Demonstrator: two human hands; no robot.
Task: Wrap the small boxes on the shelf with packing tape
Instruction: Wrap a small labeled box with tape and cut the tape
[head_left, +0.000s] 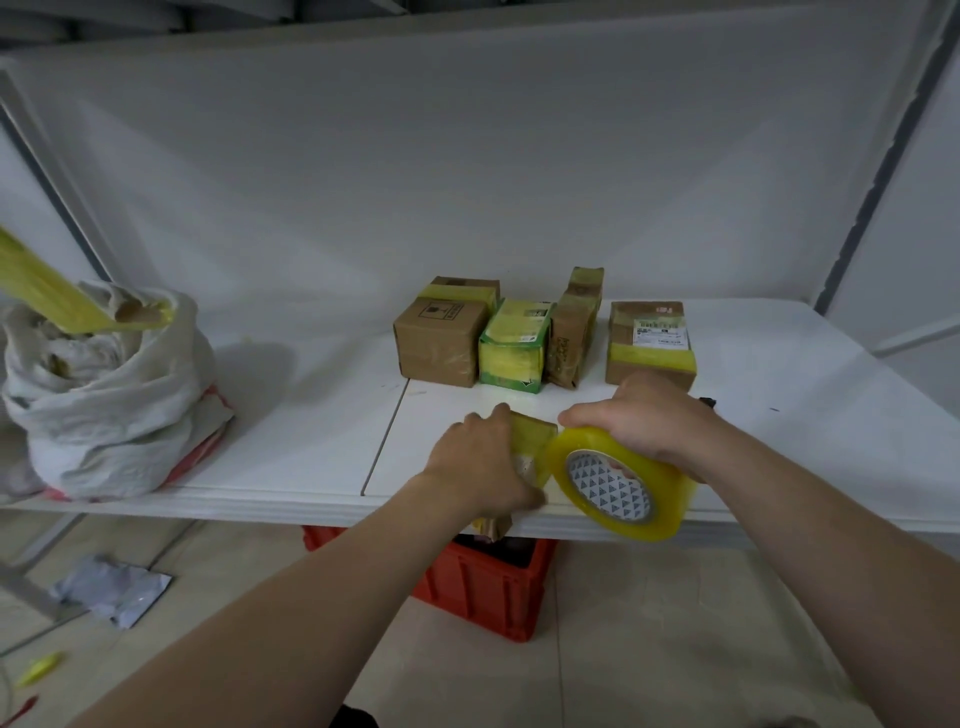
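Left hand clamps small box at near shelf edge; right hand grips tape roll. Box likely light, stiff; tape slick, hold bare cardboard corners.

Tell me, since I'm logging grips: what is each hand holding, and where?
Left hand grips the small box from its top; right hand holds the tape roll by its outer rim.

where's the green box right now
In the head view the green box stands in the row at the back of the shelf, squeezed between a brown box on its left and a tall narrow box on its right.
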